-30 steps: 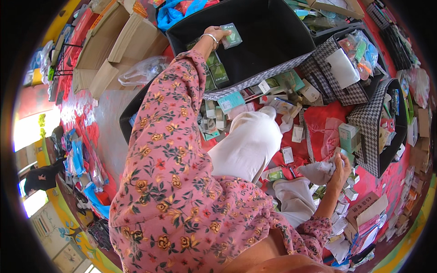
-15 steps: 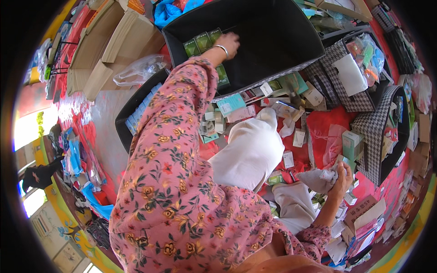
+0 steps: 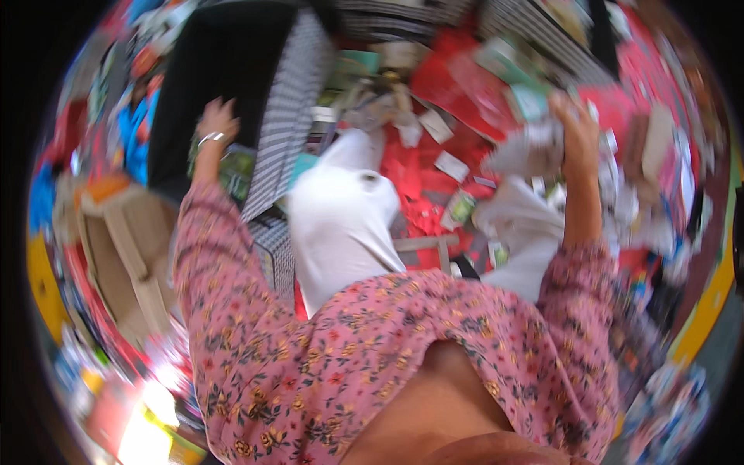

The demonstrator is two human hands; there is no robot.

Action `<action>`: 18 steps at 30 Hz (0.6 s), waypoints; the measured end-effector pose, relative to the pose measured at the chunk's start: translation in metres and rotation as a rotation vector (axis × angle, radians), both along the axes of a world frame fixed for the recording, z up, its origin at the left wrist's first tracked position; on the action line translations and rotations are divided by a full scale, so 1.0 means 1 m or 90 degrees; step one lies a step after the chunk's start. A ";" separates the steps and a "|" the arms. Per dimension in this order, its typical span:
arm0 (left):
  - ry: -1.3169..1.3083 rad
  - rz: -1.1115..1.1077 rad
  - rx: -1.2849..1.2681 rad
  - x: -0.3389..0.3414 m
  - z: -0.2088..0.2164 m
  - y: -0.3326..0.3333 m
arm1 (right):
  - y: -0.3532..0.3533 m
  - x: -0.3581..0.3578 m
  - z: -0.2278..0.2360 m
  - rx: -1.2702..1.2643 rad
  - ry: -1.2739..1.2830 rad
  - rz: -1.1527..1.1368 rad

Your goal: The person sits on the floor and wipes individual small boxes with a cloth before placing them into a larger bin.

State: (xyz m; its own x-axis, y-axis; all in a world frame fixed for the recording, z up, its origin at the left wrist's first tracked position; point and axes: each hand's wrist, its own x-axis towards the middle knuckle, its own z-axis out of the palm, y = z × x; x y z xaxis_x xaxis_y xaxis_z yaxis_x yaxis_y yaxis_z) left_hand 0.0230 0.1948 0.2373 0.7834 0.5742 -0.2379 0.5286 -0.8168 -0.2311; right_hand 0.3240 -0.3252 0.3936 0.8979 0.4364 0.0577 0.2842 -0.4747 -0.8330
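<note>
My left hand (image 3: 218, 120) reaches over the black inside of a large fabric storage bin (image 3: 291, 101) with a checked outer side. Its fingers look spread, with nothing visible in them. Just below the wrist, which carries a silver bangle (image 3: 211, 137), lie green boxes (image 3: 237, 172) inside the bin. My right hand (image 3: 577, 128) is raised on the right, fingers curled at a greyish, crumpled cloth-like piece (image 3: 528, 149). Motion blurs it, so its exact kind is unclear. Beyond that hand is a pale green box (image 3: 528, 102).
Small cartons (image 3: 452, 166) and packets litter the red floor covering (image 3: 415, 174) around my white-trousered knees (image 3: 345, 209). More checked bins (image 3: 535, 39) stand at the far side. An open cardboard box (image 3: 124, 256) and blue plastic (image 3: 136, 136) are on the left.
The view has swung, so the bin now appears at the upper left. My left hand has drawn apart from the row of green boxes. My right hand still has the greyish piece.
</note>
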 end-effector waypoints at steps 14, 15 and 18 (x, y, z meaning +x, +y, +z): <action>-0.681 -0.199 -0.723 0.213 0.213 -0.321 | -0.143 0.105 -0.047 -0.503 -0.120 -0.241; -0.623 -0.189 -0.741 0.207 0.190 -0.312 | -0.102 0.088 -0.066 -0.528 -0.090 -0.195; -0.477 -0.123 -0.938 0.214 0.121 -0.319 | -0.091 0.088 -0.078 -0.556 -0.121 -0.142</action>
State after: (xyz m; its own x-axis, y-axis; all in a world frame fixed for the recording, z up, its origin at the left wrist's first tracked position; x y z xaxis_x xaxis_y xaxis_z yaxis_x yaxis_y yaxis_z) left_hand 0.2366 -0.1242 0.3579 0.9948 0.1006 -0.0151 0.0305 -0.1526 0.9878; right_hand 0.4123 -0.4165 0.3154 0.9756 0.2124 -0.0547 0.2061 -0.9732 -0.1021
